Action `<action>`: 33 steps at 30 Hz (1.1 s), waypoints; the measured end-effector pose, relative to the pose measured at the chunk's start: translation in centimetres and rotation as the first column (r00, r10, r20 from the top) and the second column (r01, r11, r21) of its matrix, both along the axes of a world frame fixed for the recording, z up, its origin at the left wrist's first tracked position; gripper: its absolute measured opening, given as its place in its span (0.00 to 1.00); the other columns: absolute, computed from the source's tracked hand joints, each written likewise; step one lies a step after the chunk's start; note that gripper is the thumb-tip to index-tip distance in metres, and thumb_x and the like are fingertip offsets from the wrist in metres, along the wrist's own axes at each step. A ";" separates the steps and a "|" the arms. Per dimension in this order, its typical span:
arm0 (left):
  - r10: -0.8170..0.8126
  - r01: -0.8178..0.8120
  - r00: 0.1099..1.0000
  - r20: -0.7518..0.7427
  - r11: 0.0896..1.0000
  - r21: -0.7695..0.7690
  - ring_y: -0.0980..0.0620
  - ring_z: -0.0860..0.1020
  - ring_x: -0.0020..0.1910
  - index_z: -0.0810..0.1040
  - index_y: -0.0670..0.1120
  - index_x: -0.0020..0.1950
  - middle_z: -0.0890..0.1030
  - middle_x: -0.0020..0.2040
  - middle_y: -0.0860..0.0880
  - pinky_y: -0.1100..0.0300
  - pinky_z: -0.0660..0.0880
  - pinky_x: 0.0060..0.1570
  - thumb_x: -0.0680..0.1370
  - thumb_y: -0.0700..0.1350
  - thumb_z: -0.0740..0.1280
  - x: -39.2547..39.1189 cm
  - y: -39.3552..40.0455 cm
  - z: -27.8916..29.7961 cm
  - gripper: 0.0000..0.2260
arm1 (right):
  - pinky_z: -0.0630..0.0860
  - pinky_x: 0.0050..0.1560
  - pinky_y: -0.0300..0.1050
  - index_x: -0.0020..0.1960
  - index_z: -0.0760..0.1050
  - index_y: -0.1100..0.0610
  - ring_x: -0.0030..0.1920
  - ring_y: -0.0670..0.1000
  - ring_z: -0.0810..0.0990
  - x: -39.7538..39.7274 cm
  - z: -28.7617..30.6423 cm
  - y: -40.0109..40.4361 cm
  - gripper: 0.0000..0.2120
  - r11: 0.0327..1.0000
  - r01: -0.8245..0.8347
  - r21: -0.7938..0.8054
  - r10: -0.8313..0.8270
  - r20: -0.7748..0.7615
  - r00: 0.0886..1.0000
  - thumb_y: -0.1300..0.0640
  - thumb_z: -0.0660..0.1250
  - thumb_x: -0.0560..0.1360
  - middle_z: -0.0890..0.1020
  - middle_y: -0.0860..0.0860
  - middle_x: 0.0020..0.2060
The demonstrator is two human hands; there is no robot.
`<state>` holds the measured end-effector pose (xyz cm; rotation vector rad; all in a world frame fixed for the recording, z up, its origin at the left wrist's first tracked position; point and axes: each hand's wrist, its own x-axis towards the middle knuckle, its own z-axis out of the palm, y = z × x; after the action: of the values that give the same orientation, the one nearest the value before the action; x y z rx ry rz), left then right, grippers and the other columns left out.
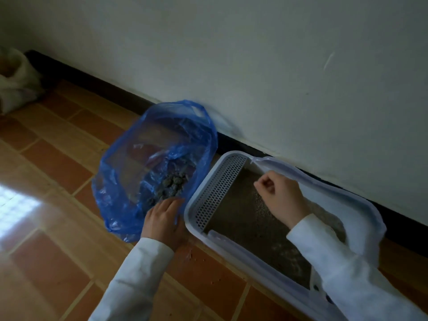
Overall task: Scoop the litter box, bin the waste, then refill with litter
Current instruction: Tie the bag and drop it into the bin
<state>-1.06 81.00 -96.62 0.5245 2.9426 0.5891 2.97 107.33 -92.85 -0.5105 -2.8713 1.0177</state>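
The litter box is a pale plastic tray on the floor against the wall, with a perforated step at its left end and grey-brown litter inside. To its left an open blue plastic bag holds a heap of grey waste clumps. My left hand lies flat on the bag's near edge, fingers stretched out. My right hand hovers over the litter as a closed fist; nothing shows in it. No scoop is in view.
A white wall with a dark skirting runs right behind the box and bag. A white sack slumps in the far left corner. Loose litter grains lie on the terracotta floor tiles by the box's near corner.
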 end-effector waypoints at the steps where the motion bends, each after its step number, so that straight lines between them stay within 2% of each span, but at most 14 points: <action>1: 0.046 -0.046 0.999 -0.017 0.999 0.005 0.41 0.75 0.60 0.77 0.45 0.62 0.79 0.61 0.45 0.43 0.72 0.58 0.74 0.39 0.67 0.0 -1.0 0.2 0.17 | 0.76 0.39 0.36 0.46 0.74 0.52 0.39 0.41 0.77 -1.5 0.2 -0.7 0.05 1.000 -0.013 -0.012 0.012 -0.049 0.999 0.51 0.65 0.76 0.78 0.45 0.39; 5: 0.208 -0.206 0.969 -0.133 0.978 0.029 0.38 0.77 0.53 0.80 0.44 0.56 0.82 0.54 0.44 0.44 0.73 0.51 0.68 0.34 0.72 -0.3 -5.0 0.9 0.18 | 0.74 0.39 0.35 0.53 0.76 0.54 0.41 0.45 0.78 -7.7 1.0 -3.5 0.07 0.996 -0.058 -0.066 0.041 -0.231 0.972 0.53 0.66 0.76 0.79 0.48 0.45; 10: 0.388 -0.380 0.894 -0.224 0.922 0.081 0.38 0.75 0.53 0.79 0.43 0.54 0.79 0.51 0.42 0.44 0.74 0.51 0.69 0.36 0.71 -0.6 -9.3 0.9 0.14 | 0.78 0.52 0.53 0.60 0.72 0.58 0.49 0.54 0.80 -14.7 1.5 -5.8 0.14 0.996 -0.077 -0.034 0.063 -0.303 0.951 0.54 0.65 0.77 0.79 0.54 0.55; 13: 0.517 -0.492 0.828 -0.216 0.855 0.163 0.41 0.74 0.47 0.74 0.41 0.50 0.74 0.47 0.44 0.48 0.74 0.46 0.69 0.40 0.73 -0.8 -10.6 0.7 0.13 | 0.76 0.54 0.53 0.62 0.69 0.59 0.53 0.58 0.78 -17.7 1.4 -6.5 0.17 0.999 -0.032 0.022 0.037 -0.319 0.947 0.54 0.66 0.76 0.77 0.57 0.58; 16: 0.649 -0.610 0.748 -0.140 0.755 0.240 0.47 0.73 0.42 0.68 0.44 0.50 0.71 0.44 0.49 0.54 0.71 0.39 0.68 0.48 0.74 -0.9 -11.2 0.4 0.19 | 0.74 0.54 0.54 0.64 0.66 0.60 0.57 0.60 0.76 -19.8 0.9 -6.9 0.20 0.996 0.011 0.093 0.015 -0.272 0.962 0.54 0.66 0.76 0.75 0.59 0.60; 18: 0.688 -0.663 0.724 -0.045 0.713 0.228 0.49 0.74 0.41 0.67 0.48 0.50 0.72 0.43 0.51 0.56 0.74 0.38 0.69 0.55 0.71 -1.0 -11.4 0.1 0.18 | 0.74 0.53 0.54 0.63 0.68 0.60 0.56 0.61 0.76 -20.6 0.5 -6.9 0.19 0.992 0.020 0.128 0.008 -0.213 0.977 0.54 0.65 0.76 0.76 0.59 0.59; 23: 0.645 -0.627 0.763 -0.051 0.756 0.187 0.53 0.73 0.39 0.74 0.52 0.44 0.73 0.41 0.54 0.61 0.68 0.37 0.69 0.61 0.69 -1.4 -11.4 -0.1 0.15 | 0.75 0.48 0.50 0.50 0.75 0.62 0.49 0.61 0.78 -21.2 0.1 -7.2 0.09 0.984 -0.003 0.176 0.039 -0.205 0.978 0.55 0.66 0.75 0.80 0.61 0.49; 28: 0.659 -0.641 0.752 -0.012 0.735 0.223 0.53 0.73 0.43 0.74 0.52 0.48 0.73 0.44 0.54 0.62 0.69 0.40 0.68 0.58 0.72 -1.4 -11.0 -0.6 0.16 | 0.70 0.43 0.44 0.45 0.76 0.61 0.45 0.59 0.77 -20.6 0.5 -7.7 0.08 0.992 0.005 0.124 0.028 -0.265 0.964 0.56 0.67 0.74 0.80 0.59 0.46; 30: 0.705 -0.703 0.706 0.073 0.683 0.197 0.53 0.74 0.44 0.70 0.51 0.51 0.74 0.46 0.53 0.61 0.71 0.40 0.68 0.58 0.71 -1.4 -11.0 -0.9 0.19 | 0.71 0.43 0.45 0.45 0.76 0.61 0.45 0.59 0.78 -20.4 0.7 -7.9 0.08 0.994 -0.010 0.108 0.040 -0.281 0.959 0.56 0.67 0.74 0.80 0.59 0.45; 33: 0.731 -0.782 0.615 0.297 0.613 0.110 0.51 0.76 0.42 0.69 0.48 0.54 0.78 0.47 0.50 0.58 0.73 0.37 0.70 0.61 0.69 -1.2 -11.0 -1.3 0.22 | 0.70 0.42 0.43 0.43 0.76 0.60 0.41 0.55 0.75 -19.7 1.3 -8.0 0.06 0.995 -0.032 0.099 0.061 -0.309 0.949 0.57 0.68 0.73 0.79 0.59 0.45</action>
<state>-2.28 69.97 -97.91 -0.8301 2.7591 0.9823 -16.77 99.34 -91.54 -0.2495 -2.6422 0.8751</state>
